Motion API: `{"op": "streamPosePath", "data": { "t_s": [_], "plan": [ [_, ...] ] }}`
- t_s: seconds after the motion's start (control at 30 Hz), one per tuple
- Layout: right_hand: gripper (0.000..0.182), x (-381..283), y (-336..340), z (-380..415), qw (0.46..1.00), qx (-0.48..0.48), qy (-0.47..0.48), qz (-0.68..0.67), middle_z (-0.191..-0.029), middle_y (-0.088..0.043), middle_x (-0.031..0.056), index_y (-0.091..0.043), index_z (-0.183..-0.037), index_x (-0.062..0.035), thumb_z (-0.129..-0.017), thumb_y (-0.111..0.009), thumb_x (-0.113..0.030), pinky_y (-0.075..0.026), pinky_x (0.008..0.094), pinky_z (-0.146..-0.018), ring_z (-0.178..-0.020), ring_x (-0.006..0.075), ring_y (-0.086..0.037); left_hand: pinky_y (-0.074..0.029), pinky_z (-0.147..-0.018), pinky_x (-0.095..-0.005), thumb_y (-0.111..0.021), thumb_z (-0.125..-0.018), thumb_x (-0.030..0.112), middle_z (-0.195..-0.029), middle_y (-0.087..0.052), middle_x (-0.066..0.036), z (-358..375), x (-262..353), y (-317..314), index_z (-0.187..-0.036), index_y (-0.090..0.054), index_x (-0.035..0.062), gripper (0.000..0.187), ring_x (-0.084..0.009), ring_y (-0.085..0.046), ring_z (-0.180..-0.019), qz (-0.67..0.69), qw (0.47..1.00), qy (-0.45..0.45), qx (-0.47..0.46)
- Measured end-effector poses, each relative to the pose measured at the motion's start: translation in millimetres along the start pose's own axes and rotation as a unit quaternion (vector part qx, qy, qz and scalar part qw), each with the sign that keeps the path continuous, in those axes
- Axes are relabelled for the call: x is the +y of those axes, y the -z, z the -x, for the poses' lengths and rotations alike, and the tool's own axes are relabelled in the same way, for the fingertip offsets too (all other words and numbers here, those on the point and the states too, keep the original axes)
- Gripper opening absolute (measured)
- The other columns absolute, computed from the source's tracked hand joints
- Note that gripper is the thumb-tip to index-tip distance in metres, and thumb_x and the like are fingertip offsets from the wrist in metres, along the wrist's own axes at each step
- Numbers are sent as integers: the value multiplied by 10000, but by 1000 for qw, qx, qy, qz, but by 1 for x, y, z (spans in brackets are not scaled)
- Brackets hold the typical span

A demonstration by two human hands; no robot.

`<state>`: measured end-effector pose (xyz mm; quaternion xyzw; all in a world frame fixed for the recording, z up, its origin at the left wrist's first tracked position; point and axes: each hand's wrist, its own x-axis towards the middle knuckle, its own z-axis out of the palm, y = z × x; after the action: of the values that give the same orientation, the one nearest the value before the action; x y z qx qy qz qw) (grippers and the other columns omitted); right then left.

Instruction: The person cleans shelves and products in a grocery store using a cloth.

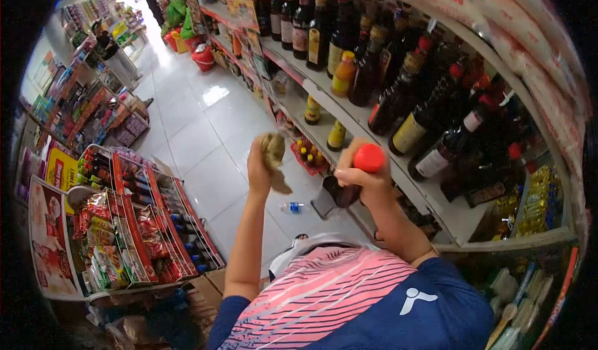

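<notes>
My left hand (256,168) is raised over the aisle, closed around a crumpled khaki cloth (273,154) whose end hangs down. Held in my right hand (374,185) is a dark bottle (341,192) with a bright red cap (369,158). The fingers wrap its neck just under the cap, and the body tilts down and away from me. The cloth and the bottle are apart. Right beside the bottle runs a shelf (398,185) lined with several dark bottles. A small yellow-labelled bottle (336,135) stands on the lower shelf, close to my right hand.
A red basket (303,165) of small bottles sits low by the shelves. On the tiled floor (215,163) lies a clear plastic bottle (294,208). A wire rack (149,250) of packets and bottles stands at left. Farther back is another person (115,51).
</notes>
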<state>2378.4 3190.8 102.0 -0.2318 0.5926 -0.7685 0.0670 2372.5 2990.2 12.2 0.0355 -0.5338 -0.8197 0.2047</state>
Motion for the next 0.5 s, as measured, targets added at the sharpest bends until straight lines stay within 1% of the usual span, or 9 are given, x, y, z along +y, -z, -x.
{"op": "streamPosePath", "data": {
  "t_s": [0.07,0.1,0.13,0.2,0.27,0.33,0.4,0.43,0.5],
  "plan": [
    [142,14,2,0,994,-23,29,107,-576,-495,8,-510,-652,-33,-609,-639,-74,-379,222,-533,-544,113,-478,-377,-777,-266,-402,-831,202,-967,-511,-86,11,63,-47,-998,-488,-5,279,-150,-498,-889,-120,978,-63,-159],
    [164,15,-2,-1,995,-9,24,93,-615,-513,12,-526,-706,-30,-606,-648,-76,-387,228,-565,-592,119,-492,-383,-770,-297,-492,-770,196,-969,-515,-105,6,73,-57,-977,-525,29,268,-203,-511,-852,-233,913,-249,-226],
    [201,16,-6,-1,997,8,23,79,-655,-532,17,-542,-761,-27,-603,-656,-78,-395,233,-597,-640,125,-506,-383,-770,-297,-492,-770,196,-969,-515,-105,12,83,-69,-977,-525,29,268,-203,-511,-852,-231,912,-245,-233],
    [247,21,-4,2,996,4,16,88,-723,-560,35,-548,-839,-28,-617,-643,-81,-413,253,-637,-696,144,-529,-391,-748,-325,-560,-712,207,-961,-530,-102,22,96,-95,-954,-558,65,281,-256,-500,-806,-366,792,-371,-317],
    [204,22,-3,7,948,69,219,220,-726,-565,44,-544,-831,-20,-643,-607,-67,-426,272,-653,-704,154,-540,-397,-723,-329,-584,-689,207,-947,-541,-91,21,86,-103,-950,-564,75,293,-261,-495,-782,-375,760,-373,-377],
    [153,18,18,19,986,7,99,135,-697,-552,35,-544,-815,-24,-668,-571,-60,-439,283,-651,-701,165,-549,-404,-698,-333,-607,-666,207,-933,-551,-79,21,71,-116,-946,-569,85,308,-265,-489,-758,-367,722,-378,-449],
    [134,30,34,28,879,32,198,433,-668,-540,38,-540,-776,-20,-651,-579,-49,-435,264,-617,-666,143,-532,-414,-646,-324,-632,-620,177,-910,-564,-63,24,60,-121,-944,-572,88,342,-246,-492,-737,-360,727,-394,-432],
    [143,28,36,33,986,61,66,143,-650,-534,43,-529,-746,-17,-627,-602,-45,-418,249,-586,-638,122,-507,-421,-611,-311,-654,-576,147,-871,-572,-61,28,54,-126,-896,-589,84,333,-239,-499,-695,-347,726,-418,-421],
    [145,11,40,44,983,92,62,145,-654,-533,42,-529,-733,-15,-620,-613,-45,-410,243,-572,-636,111,-494,-419,-593,-307,-660,-561,131,-836,-573,-60,34,43,-130,-863,-595,75,314,-235,-500,-673,-300,736,-430,-428]
  ]
}}
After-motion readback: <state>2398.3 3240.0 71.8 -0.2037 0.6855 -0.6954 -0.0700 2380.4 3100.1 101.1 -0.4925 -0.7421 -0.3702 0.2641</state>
